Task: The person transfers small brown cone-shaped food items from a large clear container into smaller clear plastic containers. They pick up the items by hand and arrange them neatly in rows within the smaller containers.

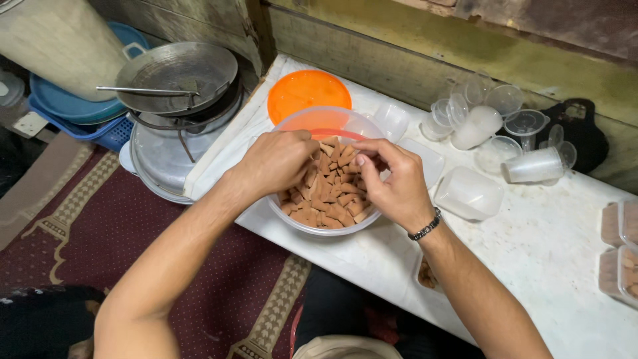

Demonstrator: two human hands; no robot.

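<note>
Brown stick-shaped snack pieces (330,189) fill a round clear plastic tub (312,228) that stands near the front edge of the white-covered surface (551,252). Both hands are inside the tub: the left hand (278,161) has its fingers curled down into the pieces, though whether it holds any I cannot tell, and the right hand (392,183), with a dark beaded bracelet (425,227) at the wrist, has its fingers partly bent and touching the pieces near the rim. Just right of the tub lie clear lidded plastic boxes (469,193), and at the right edge stand filled small clear containers (619,256). Behind the tub lies a round orange plastic lid (302,90). Farther back sits a cluster of clear plastic cups (495,119). Left of the surface, a grey metal wok (176,73) rests on stacked metal pots (166,156).
</note>
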